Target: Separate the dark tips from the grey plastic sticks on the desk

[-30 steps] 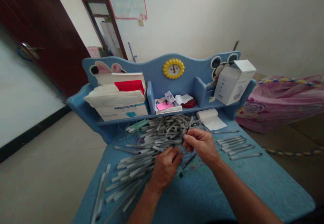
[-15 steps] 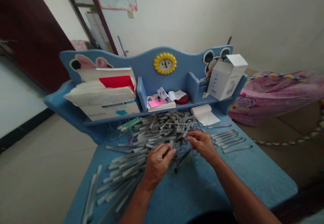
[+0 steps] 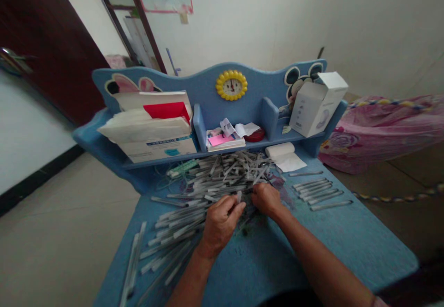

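Lying just ahead of both hands, the pile [image 3: 222,177] of grey tubes spreads over the desk [image 3: 364,233], long axes mostly left to right. Left hand [image 3: 220,221] pinches one tube [image 3: 239,197], end up, at the pile's near edge. Right hand [image 3: 265,198] is curled closed and touches the pile; what it grips is hidden. Hands are near each other, right slightly further in. Row [image 3: 319,191] of tubes lies right, shelf [image 3: 243,103] behind.

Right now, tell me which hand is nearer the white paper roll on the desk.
Right. The right hand rests at the near edge of the pen pile, below and slightly left of the white paper roll; the left hand sits farther left and nearer the person.
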`<state>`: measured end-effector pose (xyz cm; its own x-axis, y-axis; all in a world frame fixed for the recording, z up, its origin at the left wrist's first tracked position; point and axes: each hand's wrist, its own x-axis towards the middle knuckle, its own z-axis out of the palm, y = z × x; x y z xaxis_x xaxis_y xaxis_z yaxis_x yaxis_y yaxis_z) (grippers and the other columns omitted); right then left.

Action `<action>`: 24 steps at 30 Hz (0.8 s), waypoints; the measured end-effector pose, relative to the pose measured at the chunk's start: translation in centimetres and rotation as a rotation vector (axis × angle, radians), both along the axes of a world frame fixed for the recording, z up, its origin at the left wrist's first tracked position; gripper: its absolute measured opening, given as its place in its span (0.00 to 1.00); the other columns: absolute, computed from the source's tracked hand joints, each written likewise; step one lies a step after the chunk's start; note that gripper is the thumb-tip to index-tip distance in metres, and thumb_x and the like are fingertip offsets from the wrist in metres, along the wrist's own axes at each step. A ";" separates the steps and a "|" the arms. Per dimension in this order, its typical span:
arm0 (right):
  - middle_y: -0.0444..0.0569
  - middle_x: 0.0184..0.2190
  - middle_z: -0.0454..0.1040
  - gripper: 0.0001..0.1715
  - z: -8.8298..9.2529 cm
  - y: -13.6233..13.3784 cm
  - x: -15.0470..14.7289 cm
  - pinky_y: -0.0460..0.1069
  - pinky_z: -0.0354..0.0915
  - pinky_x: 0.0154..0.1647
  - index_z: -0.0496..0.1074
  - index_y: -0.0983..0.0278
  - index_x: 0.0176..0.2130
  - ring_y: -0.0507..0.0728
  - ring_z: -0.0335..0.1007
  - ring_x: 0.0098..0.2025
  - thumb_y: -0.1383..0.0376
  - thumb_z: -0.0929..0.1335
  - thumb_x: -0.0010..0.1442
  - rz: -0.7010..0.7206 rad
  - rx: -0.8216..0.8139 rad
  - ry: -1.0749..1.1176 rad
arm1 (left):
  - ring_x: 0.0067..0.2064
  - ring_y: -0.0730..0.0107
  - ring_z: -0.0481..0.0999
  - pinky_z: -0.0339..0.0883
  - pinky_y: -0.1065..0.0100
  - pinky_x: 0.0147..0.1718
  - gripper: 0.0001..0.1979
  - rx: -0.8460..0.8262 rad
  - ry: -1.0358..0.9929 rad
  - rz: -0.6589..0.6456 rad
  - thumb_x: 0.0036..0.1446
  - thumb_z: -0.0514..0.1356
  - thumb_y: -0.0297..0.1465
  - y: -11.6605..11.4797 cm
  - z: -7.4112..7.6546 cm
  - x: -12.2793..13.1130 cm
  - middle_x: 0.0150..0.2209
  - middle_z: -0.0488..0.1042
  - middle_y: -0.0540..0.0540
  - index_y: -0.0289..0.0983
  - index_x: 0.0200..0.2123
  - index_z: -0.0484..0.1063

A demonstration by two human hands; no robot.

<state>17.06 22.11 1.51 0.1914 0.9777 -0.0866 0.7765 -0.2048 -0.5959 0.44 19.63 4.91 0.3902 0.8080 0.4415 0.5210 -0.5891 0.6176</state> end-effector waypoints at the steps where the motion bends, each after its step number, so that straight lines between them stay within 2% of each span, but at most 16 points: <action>1: 0.56 0.28 0.75 0.07 0.1 -0.1 0.2 0.48 0.62 0.33 0.74 0.68 0.27 0.59 0.71 0.34 0.67 0.66 0.49 0.018 0.001 0.060 | 0.30 0.71 0.71 0.62 0.71 0.32 0.09 0.007 -0.003 -0.005 0.57 0.54 0.33 0.0 0.0 0.0 0.27 0.70 0.48 0.36 0.28 0.70; 3: 0.50 0.24 0.74 0.11 0.2 -0.6 0.5 0.45 0.60 0.25 0.73 0.66 0.30 0.54 0.69 0.25 0.62 0.64 0.53 0.058 0.008 0.187 | 0.31 0.71 0.71 0.62 0.72 0.32 0.09 0.008 0.004 -0.014 0.57 0.53 0.32 -0.1 0.1 -0.1 0.27 0.70 0.48 0.36 0.29 0.70; 4: 0.47 0.22 0.73 0.14 0.3 -1.0 0.6 0.44 0.58 0.21 0.72 0.66 0.31 0.51 0.66 0.21 0.60 0.63 0.55 0.060 0.024 0.323 | 0.31 0.71 0.71 0.62 0.72 0.31 0.09 0.005 0.015 -0.019 0.57 0.53 0.32 -0.1 0.1 -0.1 0.27 0.70 0.48 0.36 0.29 0.70; 6: 0.43 0.19 0.70 0.15 0.5 -1.7 0.7 0.43 0.53 0.16 0.70 0.66 0.32 0.48 0.59 0.16 0.56 0.64 0.55 0.028 0.072 0.766 | 0.30 0.72 0.70 0.61 0.72 0.31 0.09 -0.003 0.047 -0.031 0.58 0.53 0.32 -0.2 0.1 -0.1 0.26 0.69 0.49 0.36 0.29 0.69; 8: 0.40 0.16 0.66 0.14 0.8 -2.2 0.5 0.42 0.49 0.14 0.69 0.65 0.30 0.46 0.55 0.14 0.57 0.69 0.49 -0.015 0.118 1.278 | 0.28 0.73 0.69 0.60 0.72 0.29 0.09 -0.008 0.083 -0.049 0.58 0.53 0.32 -0.3 0.1 0.0 0.25 0.68 0.50 0.37 0.28 0.69; 10: 0.38 0.14 0.65 0.14 1.1 -2.6 0.2 0.41 0.47 0.13 0.68 0.65 0.29 0.45 0.53 0.12 0.59 0.73 0.45 -0.020 0.126 1.570 | 0.27 0.74 0.68 0.59 0.73 0.28 0.09 -0.008 0.119 -0.068 0.58 0.53 0.32 -0.5 0.0 0.2 0.23 0.67 0.51 0.36 0.27 0.69; 13: 0.38 0.12 0.64 0.14 1.5 -3.0 -0.4 0.40 0.46 0.12 0.69 0.65 0.28 0.44 0.52 0.11 0.61 0.73 0.45 -0.012 0.120 1.660 | 0.27 0.74 0.67 0.57 0.73 0.27 0.10 -0.007 0.163 -0.092 0.57 0.53 0.31 -0.6 -0.1 0.4 0.23 0.65 0.51 0.36 0.25 0.67; 24: 0.38 0.10 0.64 0.16 2.1 -3.8 -1.5 0.40 0.44 0.11 0.69 0.66 0.29 0.45 0.52 0.11 0.60 0.74 0.43 -0.038 0.063 1.597 | 0.29 0.73 0.68 0.58 0.72 0.30 0.09 -0.117 0.148 -0.145 0.57 0.52 0.30 -0.6 -0.2 0.4 0.25 0.67 0.50 0.36 0.29 0.71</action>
<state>15.55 18.30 3.57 -0.0289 0.9842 -0.1747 -0.6279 -0.1538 -0.7629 0.83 19.01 4.75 0.5595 0.7811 0.2773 0.5260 -0.5932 0.6094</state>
